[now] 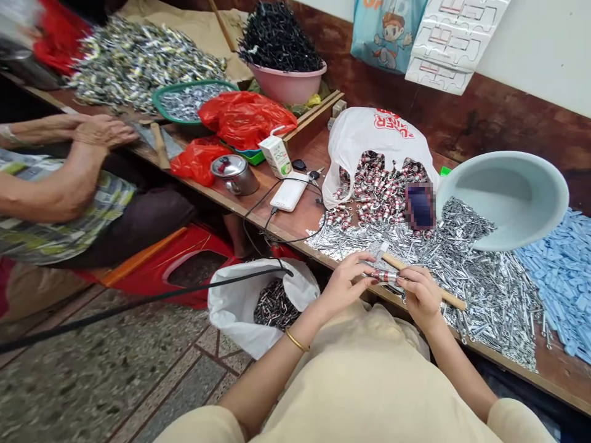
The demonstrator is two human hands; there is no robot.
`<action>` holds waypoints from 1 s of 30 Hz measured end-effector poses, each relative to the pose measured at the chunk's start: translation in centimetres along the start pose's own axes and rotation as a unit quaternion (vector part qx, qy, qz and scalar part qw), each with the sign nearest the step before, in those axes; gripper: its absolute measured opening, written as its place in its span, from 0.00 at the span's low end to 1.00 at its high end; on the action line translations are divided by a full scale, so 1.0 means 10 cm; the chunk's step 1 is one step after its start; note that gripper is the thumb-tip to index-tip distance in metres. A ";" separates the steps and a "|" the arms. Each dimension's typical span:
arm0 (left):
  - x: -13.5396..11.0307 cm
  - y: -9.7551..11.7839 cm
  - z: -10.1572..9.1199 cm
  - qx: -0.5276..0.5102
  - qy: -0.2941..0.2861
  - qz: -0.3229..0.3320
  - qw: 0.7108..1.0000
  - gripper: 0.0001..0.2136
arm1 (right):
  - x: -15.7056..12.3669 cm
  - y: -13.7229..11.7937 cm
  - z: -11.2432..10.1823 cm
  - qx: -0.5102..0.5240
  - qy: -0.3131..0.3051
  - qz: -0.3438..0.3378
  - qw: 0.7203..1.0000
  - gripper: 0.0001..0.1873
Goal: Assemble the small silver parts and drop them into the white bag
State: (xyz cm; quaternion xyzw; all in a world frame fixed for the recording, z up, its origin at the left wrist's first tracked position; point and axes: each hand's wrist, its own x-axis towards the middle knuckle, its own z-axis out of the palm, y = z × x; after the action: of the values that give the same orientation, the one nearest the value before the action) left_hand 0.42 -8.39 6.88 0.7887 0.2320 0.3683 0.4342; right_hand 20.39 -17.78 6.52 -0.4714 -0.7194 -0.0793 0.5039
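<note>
Between my two hands, over the front edge of the table, is a small red-and-silver cylindrical metal part (386, 275). My left hand (345, 282) pinches its left end with thumb and fingers. My right hand (421, 296) closes on its other end, and the curled fingers hide that end. A hammer (450, 299) with a wooden handle lies just behind, its handle passing behind my right hand. Loose silver metal pins (489, 307) are spread around and beyond my hands. Similar red-and-silver parts (376, 191) spill out of a white plastic bag (383, 132) farther back.
A grey basin (521, 191) lies tilted at right, beside light-blue pieces (558, 277). Left stand a metal mug (235, 175), drink carton (276, 155) and white power bank (290, 192) with a cable. A white sack (235, 307) sits below. A co-worker's arm (69, 178) is at far left.
</note>
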 end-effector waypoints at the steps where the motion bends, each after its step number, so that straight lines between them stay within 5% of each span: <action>1: 0.01 -0.03 0.01 -0.010 0.005 -0.001 1.000 0.03 | -0.02 0.03 0.01 0.006 -0.004 0.002 1.000 0.11; 5: 0.06 -0.17 0.08 0.030 0.022 0.020 0.999 0.04 | -0.16 0.15 0.06 -0.009 -0.038 0.012 0.999 0.10; 9: 0.11 -0.31 0.17 0.136 -0.040 0.060 0.988 0.06 | -0.30 0.26 0.10 -0.040 -0.126 0.031 0.991 0.08; 13: 0.09 -0.45 0.26 0.185 -0.046 0.057 0.980 0.10 | -0.37 0.57 -0.17 -0.096 -0.185 0.155 0.966 0.13; 16: 0.05 -0.53 0.29 0.159 -0.032 0.046 0.986 0.09 | -0.38 0.96 -0.56 -0.257 -0.145 0.338 0.894 0.14; 19: 0.03 -0.58 0.30 0.156 -0.025 0.039 0.987 0.08 | -0.36 1.30 -0.84 -0.343 -0.233 0.425 0.805 0.09; 21: 0.03 -0.58 0.30 0.175 -0.026 0.037 0.984 0.08 | -0.34 1.42 -0.90 -0.341 -0.293 0.437 0.779 0.07; 24: 0.04 -0.55 0.30 0.191 -0.034 0.055 0.979 0.09 | -0.30 1.46 -0.88 -0.336 -0.310 0.414 0.787 0.08; 30: 0.02 -0.52 0.30 0.211 -0.019 0.086 0.973 0.08 | -0.29 1.29 -0.72 -0.344 -0.175 0.372 0.844 0.13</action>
State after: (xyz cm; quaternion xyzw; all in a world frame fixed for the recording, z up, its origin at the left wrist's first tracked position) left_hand 2.63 -7.10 1.43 0.8864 0.2272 0.3320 0.2290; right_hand 35.01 -16.75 3.01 -0.8529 -0.4928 -0.0442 0.1666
